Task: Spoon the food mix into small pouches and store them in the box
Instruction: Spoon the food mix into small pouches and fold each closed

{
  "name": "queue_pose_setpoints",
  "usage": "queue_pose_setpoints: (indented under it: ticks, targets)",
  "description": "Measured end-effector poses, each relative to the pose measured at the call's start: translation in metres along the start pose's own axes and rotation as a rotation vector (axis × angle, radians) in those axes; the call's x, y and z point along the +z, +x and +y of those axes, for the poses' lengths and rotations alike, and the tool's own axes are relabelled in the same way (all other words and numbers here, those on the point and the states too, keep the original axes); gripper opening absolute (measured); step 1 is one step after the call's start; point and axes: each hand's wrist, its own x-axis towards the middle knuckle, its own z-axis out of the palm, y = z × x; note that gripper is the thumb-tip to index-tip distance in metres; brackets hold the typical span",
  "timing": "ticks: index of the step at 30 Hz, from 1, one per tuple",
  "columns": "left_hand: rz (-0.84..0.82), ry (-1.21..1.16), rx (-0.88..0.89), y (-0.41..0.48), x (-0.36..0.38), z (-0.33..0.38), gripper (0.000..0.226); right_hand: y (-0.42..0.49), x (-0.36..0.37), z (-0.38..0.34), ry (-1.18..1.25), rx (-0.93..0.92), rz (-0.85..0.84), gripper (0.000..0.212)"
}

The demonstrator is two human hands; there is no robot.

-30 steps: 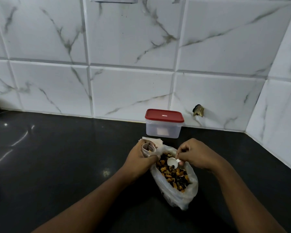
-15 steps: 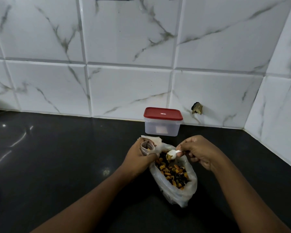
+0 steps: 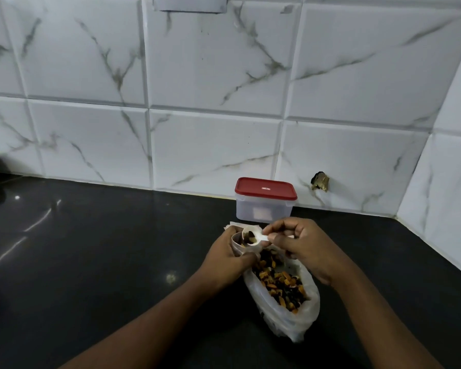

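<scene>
The left hand (image 3: 224, 259) is holding a small pouch (image 3: 236, 245) upright with its mouth open. Its grip is curled round the pouch body, thumb across the front. The right hand (image 3: 306, 249) is pinching the handle of a white spoon (image 3: 251, 237) between thumb and fingertips, a closed grip with nothing else in it. The spoon's bowl is sitting at the pouch mouth and carrying a few dark and orange pieces, some of which appear to be already inside. The food mix (image 3: 280, 284) is lying in an open plastic bag (image 3: 311, 307) on the black table (image 3: 104, 249), directly beneath and in front of both hands, and a good quantity is showing there. The box (image 3: 264, 211) is standing behind the hands against the tiled wall with its red lid (image 3: 265, 188) on. A pale shape is showing through its side, but whether that is a stored pouch cannot be told. Flat pale sheets (image 3: 236, 224) — probably spare pouches — are lying just behind the left hand. Judgement: the filling step is in hand and the task is far from finished — this pouch is awaiting more mix, closing and storage, the lid is not yet off, and much mix is left to portion.
</scene>
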Motion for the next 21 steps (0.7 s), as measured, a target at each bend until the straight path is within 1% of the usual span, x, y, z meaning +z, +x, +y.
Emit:
queue_pose_setpoints:
  ticks: [2, 4, 8, 9, 11, 13, 14, 16, 17, 19, 21]
  targets:
    - [0.028, 0.017, 0.011, 0.001, 0.000, -0.003, 0.028, -0.001, 0.009, -0.003, -0.223, -0.068, -0.040, 0.018]
    - [0.048, 0.017, 0.004, 0.002, 0.000, -0.002, 0.028, -0.001, 0.015, -0.006, -0.349, -0.145, -0.032, 0.023]
    - [0.027, -0.002, -0.002, 0.001, -0.001, -0.001, 0.034, -0.002, 0.016, -0.009, -0.450, -0.189, 0.003, 0.024]
    - [0.016, -0.007, -0.002, 0.001, -0.002, -0.001, 0.037, -0.002, 0.013, -0.009, -0.440, -0.187, 0.014, 0.022]
    - [-0.011, -0.056, -0.015, 0.001, -0.002, 0.000, 0.042, 0.000, 0.002, -0.011, -0.395, -0.180, 0.091, 0.019]
    - [-0.010, -0.177, -0.045, -0.001, -0.001, 0.005, 0.032, 0.001, -0.014, -0.013, -0.375, -0.117, 0.170, 0.015]
    - [0.009, -0.232, -0.068, -0.002, -0.001, 0.006, 0.035, 0.001, -0.021, -0.012, -0.379, -0.059, 0.177, 0.014]
    - [0.048, -0.279, -0.131, -0.001, -0.001, 0.007, 0.057, 0.001, -0.032, -0.008, -0.446, 0.080, 0.122, 0.016]
    - [0.060, -0.277, -0.149, 0.000, -0.002, 0.006, 0.065, 0.002, -0.034, -0.004, -0.509, 0.138, 0.074, 0.017]
    - [0.094, -0.284, -0.164, 0.001, -0.001, 0.007, 0.070, 0.004, -0.032, 0.003, -0.635, 0.211, -0.017, 0.018]
    - [0.126, -0.319, -0.184, 0.002, 0.000, 0.010, 0.074, 0.006, -0.028, 0.006, -0.717, 0.222, -0.075, 0.017]
